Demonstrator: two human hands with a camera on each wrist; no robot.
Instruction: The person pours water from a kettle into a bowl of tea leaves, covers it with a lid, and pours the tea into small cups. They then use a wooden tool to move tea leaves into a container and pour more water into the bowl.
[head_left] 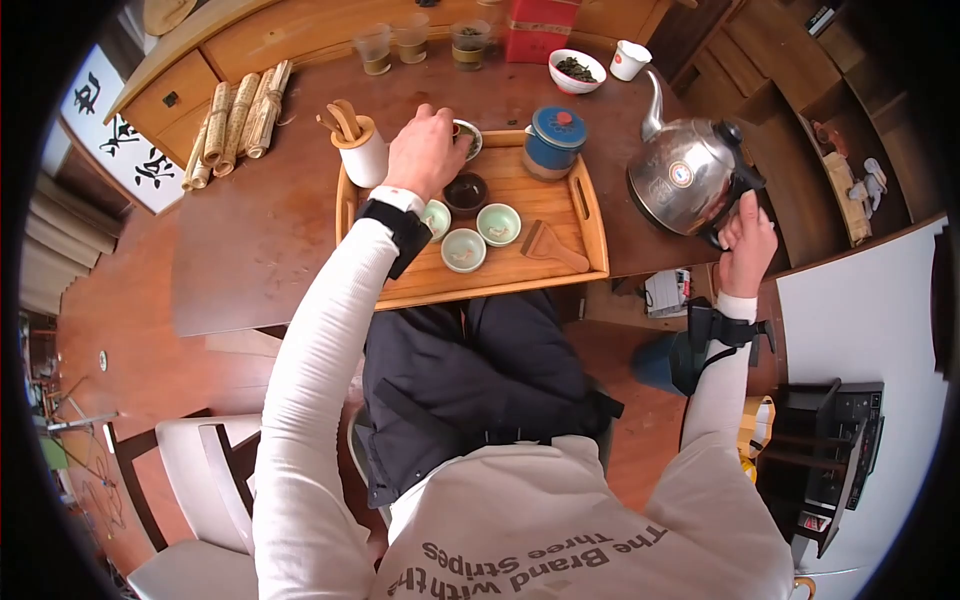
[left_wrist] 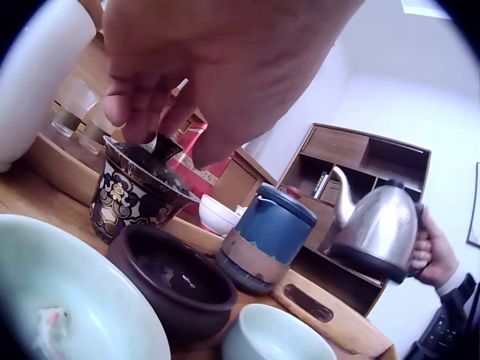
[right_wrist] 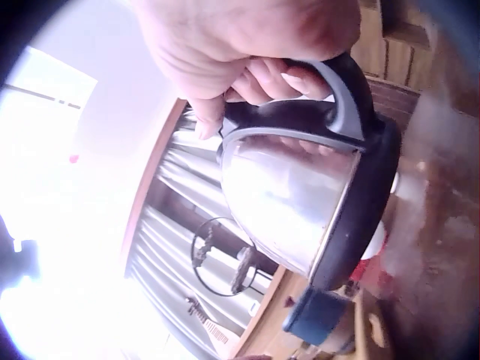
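Observation:
My right hand [head_left: 748,240] grips the black handle of a shiny steel electric kettle [head_left: 680,175], held up at the right of the tray with its spout turned toward the back. Curled fingers around that handle show in the right wrist view, above the kettle's body [right_wrist: 285,195]. Over the tray's back edge, my left hand [head_left: 425,152] pinches the dark lid knob [left_wrist: 163,148] of a black-and-gold patterned gaiwan [left_wrist: 127,196]. From the head view the hand hides most of the gaiwan. A dark brown cup [left_wrist: 176,281] stands right in front of it.
The wooden tray [head_left: 592,225] also holds pale green cups [head_left: 463,250], a blue lidded jar [head_left: 556,142] and a wooden brush [head_left: 553,246]. Nearby are a white tool holder [head_left: 362,160], bamboo scrolls [head_left: 228,125], plastic cups [head_left: 411,38], a bowl of leaves [head_left: 577,73] and a paper cup [head_left: 629,60].

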